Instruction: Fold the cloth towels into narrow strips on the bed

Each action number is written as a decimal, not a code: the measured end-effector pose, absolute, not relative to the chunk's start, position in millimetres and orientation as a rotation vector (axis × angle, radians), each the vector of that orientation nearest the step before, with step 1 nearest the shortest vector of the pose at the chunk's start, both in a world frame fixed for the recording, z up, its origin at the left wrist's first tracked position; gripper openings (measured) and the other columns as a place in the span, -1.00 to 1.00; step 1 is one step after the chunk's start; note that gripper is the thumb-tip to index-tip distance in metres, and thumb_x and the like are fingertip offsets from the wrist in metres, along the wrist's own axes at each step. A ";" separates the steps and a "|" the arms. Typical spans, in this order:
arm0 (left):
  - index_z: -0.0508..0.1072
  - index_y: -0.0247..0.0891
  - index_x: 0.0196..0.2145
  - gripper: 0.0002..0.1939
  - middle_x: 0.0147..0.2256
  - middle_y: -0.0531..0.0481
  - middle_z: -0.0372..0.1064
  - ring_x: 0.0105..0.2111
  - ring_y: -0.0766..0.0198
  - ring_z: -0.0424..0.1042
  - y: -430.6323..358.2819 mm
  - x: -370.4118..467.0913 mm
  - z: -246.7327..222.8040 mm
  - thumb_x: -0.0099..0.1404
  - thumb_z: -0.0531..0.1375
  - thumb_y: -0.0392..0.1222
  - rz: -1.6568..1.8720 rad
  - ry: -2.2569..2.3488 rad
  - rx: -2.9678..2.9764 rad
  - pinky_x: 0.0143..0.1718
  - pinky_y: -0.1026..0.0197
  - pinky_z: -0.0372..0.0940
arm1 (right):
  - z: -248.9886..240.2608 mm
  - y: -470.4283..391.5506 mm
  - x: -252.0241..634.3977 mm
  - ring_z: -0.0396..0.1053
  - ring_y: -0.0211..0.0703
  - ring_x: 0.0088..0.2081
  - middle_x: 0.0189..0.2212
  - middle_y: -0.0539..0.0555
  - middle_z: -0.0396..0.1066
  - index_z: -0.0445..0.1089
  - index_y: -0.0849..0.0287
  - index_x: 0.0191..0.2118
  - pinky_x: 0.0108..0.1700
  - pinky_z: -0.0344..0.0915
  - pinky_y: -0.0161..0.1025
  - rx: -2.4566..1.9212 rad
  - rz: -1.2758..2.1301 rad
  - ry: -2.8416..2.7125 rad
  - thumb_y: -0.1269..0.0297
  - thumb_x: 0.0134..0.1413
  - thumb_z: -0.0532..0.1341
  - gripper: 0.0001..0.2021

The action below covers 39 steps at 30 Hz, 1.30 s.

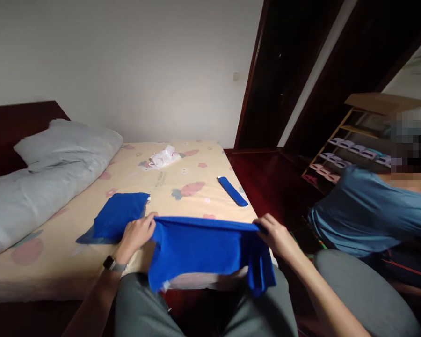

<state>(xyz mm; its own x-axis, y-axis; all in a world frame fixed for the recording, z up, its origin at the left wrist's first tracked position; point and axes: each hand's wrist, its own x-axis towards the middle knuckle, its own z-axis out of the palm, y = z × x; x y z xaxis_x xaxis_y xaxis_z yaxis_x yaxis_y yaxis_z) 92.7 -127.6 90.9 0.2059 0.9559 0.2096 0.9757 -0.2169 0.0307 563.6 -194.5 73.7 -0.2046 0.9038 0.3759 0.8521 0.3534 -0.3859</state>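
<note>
Between my two hands a blue cloth is stretched out above my lap, its lower part hanging down with a small white tag at the left corner. My left hand pinches its upper left corner. At the upper right corner, the fingers of my right hand are closed on the same cloth. Left of my left hand, a stack of folded blue cloth lies on the bed. Farther off, near the bed's right edge, lies a narrow rolled or folded blue strip.
The bed sheet has a carrot pattern. A crumpled white plastic bag lies farther back. A grey quilt covers the left side. At right, a person in a blue shirt sits near a shoe rack and a grey stool.
</note>
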 end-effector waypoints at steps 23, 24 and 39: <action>0.53 -0.21 -0.04 -0.64 -0.10 -0.14 0.54 -0.04 0.03 0.46 -158.5 13.2 -97.6 0.40 -0.02 -0.23 -0.558 -1.688 -2.395 0.11 0.00 0.19 | -89.1 -195.4 608.1 0.44 0.01 -0.04 -0.03 0.17 0.47 0.54 0.12 -0.21 0.04 0.34 -0.05 -1.651 0.192 -2.011 0.38 0.15 0.04 -0.69; 0.54 -0.18 -0.05 -0.64 -0.10 -0.12 0.55 -0.04 0.04 0.47 -165.9 11.3 -116.2 0.39 -0.02 -0.24 -0.488 -1.709 -2.444 0.10 0.01 0.21 | -107.2 -202.2 608.2 0.43 0.01 -0.02 -0.01 0.16 0.47 0.54 0.10 -0.19 0.07 0.32 -0.04 -1.704 0.249 -2.022 0.38 0.12 0.05 -0.69; 0.54 -0.19 -0.17 -0.68 -0.20 -0.16 0.55 -0.13 0.02 0.48 -179.2 20.5 -112.5 0.37 -0.01 -0.19 -0.593 -1.830 -2.252 0.02 0.00 0.25 | -111.5 -208.8 627.5 0.39 0.06 -0.10 -0.18 0.19 0.48 0.45 0.15 -0.17 -0.02 0.28 -0.03 -1.851 -0.080 -1.785 0.37 0.17 0.00 -0.72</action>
<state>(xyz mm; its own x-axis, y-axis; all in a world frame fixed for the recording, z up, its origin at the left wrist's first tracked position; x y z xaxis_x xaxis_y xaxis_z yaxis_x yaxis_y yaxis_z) 20.5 -179.2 -112.5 0.1629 0.8963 0.4125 0.9679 -0.2262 0.1093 627.5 -208.8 -111.5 0.1112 0.9031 0.4147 0.9366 0.0443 -0.3476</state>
